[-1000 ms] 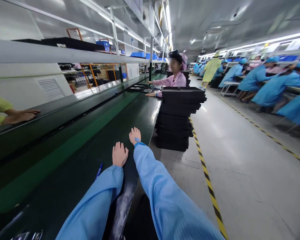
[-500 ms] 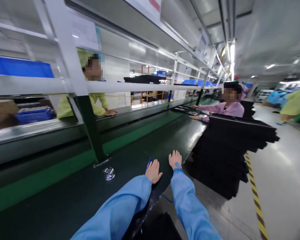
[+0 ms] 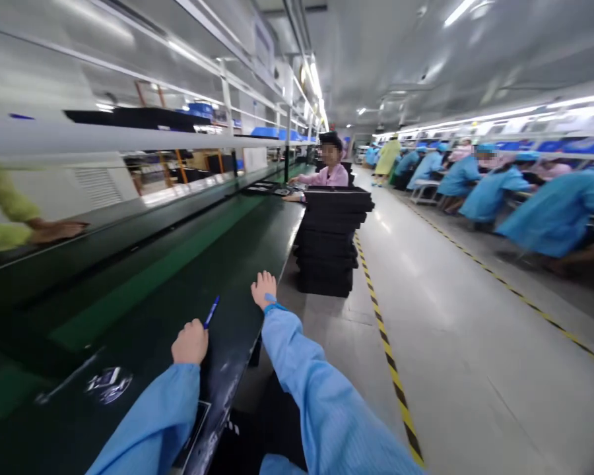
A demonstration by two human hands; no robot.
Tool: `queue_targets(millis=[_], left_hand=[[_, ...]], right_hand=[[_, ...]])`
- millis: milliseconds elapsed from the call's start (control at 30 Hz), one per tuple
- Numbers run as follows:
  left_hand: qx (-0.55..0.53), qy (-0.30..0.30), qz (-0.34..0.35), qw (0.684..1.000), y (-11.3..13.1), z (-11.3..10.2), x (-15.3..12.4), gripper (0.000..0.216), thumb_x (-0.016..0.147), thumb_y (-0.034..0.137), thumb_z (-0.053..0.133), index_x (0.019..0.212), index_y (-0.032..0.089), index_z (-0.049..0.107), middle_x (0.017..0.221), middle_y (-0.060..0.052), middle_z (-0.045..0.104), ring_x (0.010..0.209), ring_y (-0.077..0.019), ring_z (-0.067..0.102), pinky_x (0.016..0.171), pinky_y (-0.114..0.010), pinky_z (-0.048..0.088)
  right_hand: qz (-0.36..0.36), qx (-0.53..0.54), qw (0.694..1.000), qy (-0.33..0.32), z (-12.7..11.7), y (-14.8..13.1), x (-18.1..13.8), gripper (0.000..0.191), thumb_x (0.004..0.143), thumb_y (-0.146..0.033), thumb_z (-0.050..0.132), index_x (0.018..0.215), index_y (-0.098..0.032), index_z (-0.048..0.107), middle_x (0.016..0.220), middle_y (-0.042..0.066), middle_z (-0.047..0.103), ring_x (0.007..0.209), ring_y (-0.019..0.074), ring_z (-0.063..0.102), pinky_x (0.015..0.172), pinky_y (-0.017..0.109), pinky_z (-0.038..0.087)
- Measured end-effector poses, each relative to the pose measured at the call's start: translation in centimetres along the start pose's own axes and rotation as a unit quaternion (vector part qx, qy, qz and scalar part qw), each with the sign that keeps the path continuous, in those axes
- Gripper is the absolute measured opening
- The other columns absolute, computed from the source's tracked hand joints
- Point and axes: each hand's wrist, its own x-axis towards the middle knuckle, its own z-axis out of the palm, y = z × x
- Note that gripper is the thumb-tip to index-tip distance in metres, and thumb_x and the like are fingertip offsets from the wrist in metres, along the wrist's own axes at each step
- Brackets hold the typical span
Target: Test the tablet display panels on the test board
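Blue pen (image 3: 210, 312) sits tip-up right at the knuckles of the L hand (image 3: 189, 342), lower left of centre, above the dark green conveyor belt (image 3: 143, 290). The hand is curled w/ fingers hidden from this angle, so can't tell if it's pinching the pen or the pen is only next to it. R hand (image 3: 264, 290) is just right of it at the belt's right edge, fingers spread, palm down, holding nothing, w/ a blue wristband (image 3: 276, 307) at the wrist. Small shiny item (image 3: 107, 385) lies on the belt, lower left, well apart from both hands; too blurred to ID. Progress as far as visible: no tray or part in either hand, so nothing at the hands shows as done or part-done. Stack of black trays (image 3: 329, 241) stands just right of the belt, centre frame, untouched by either hand. Further up the belt, flat dark trays (image 3: 270, 189) lie near a co-worker in a pink smock (image 3: 332, 175). Left edge: a hand in a yellow-green sleeve (image 3: 57, 231) rests on the far side of the belt. Right side: seated workers in blue smocks (image 3: 559, 218), w/ yellow-black floor tape (image 3: 386, 343) along the aisle.
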Motion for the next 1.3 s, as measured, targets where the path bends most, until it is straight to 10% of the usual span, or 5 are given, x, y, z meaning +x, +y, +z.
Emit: queue_targets(millis=[833,1300], left_hand=[[0.005,-0.106,0.003,0.994,0.0,0.8,4.9,0.036,0.097,0.047,0.057,0.108,0.014,0.066,0.112,-0.010,0.068,0.101,-0.0225,0.066,0.088,-0.043,0.055],[-0.046,-0.053,-0.005,0.997,1.0,2.1,6.6,0.036,0.096,0.046,0.060,0.113,0.015,0.065,0.114,-0.010,0.067,0.104,-0.0241,0.065,0.091,-0.047,0.054]], right_hand=[[0.002,0.026,1.000,0.015,2.2,0.2,0.6,0.041,0.098,-0.039,0.059,0.133,-0.018,0.058,0.147,0.011,0.052,0.136,0.0283,0.049,0.114,0.055,0.039],[-0.004,0.006,1.000,-0.007,2.1,0.4,1.8,0.043,0.096,-0.029,0.045,0.135,-0.013,0.055,0.146,0.013,0.054,0.133,0.0289,0.046,0.113,0.042,0.032]])
